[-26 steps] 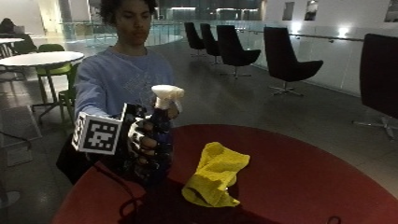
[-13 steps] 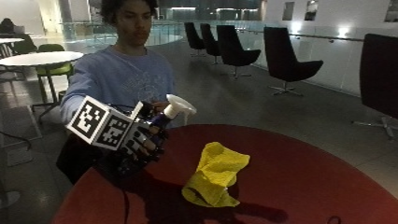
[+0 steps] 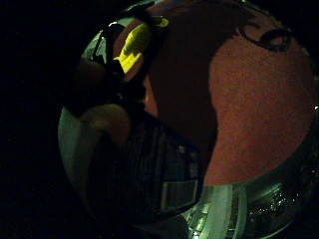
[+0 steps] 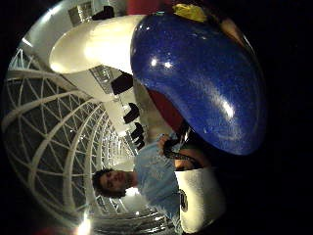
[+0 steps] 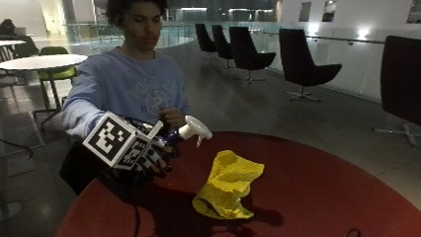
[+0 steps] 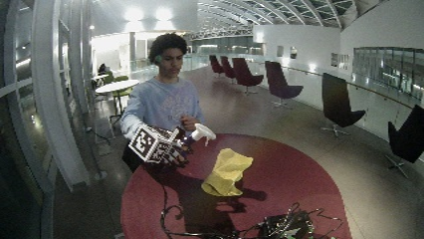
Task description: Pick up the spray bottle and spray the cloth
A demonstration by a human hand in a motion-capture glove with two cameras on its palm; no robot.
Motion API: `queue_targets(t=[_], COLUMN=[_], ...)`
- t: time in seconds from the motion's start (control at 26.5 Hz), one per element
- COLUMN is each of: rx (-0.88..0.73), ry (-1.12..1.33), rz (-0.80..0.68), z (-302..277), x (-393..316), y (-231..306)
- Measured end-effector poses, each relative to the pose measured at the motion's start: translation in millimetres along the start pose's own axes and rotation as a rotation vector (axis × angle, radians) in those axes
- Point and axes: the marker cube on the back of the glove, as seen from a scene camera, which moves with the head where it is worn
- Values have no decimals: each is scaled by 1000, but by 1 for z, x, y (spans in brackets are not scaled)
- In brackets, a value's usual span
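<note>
Bottle (image 5: 179, 137) was held above the near edge of the table (image 5: 315, 187), clear of its surface, tilted with the white nozzle (image 5: 194, 129) aimed toward the cloth (image 5: 227, 185). The gloved right hand (image 5: 152, 155) was seen gripping the blue body from below, fingers curled round it. The bare left hand (image 5: 172, 117) was raised just behind the nozzle, fingers bent; whether it touched the bottle could not be told.

Cloth, yellow, was recorded lying bunched and partly stood up in a crumpled peak on the red table, just beside the bottle's nozzle end but apart from it. A shadow was cast on the table below it.

In the thumb side palm view the blue bottle body (image 4: 200, 83) filled much of the field, with the white nozzle head (image 4: 93, 44) beyond it and a sliver of yellow cloth (image 4: 190, 11) past its edge. In the little finger side palm view the cloth (image 3: 133, 44) was seen on the red table (image 3: 259, 109), partly hidden by a dark strap.

In the wide outside view, cables (image 6: 278, 226) were noted lying at the table's near edge, well apart from the cloth (image 6: 226, 172). Dark chairs (image 5: 303, 64) were lined along the far wall.
</note>
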Motion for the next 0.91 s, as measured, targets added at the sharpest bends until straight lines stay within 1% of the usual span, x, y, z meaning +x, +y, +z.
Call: queue_targets(t=[0.19,0.42,0.91], rx=[-39,-51,-89], ry=[-9,-5,6], rz=[36,86,132], z=[1,-1,3], x=[7,11,11], y=[4,8,6])
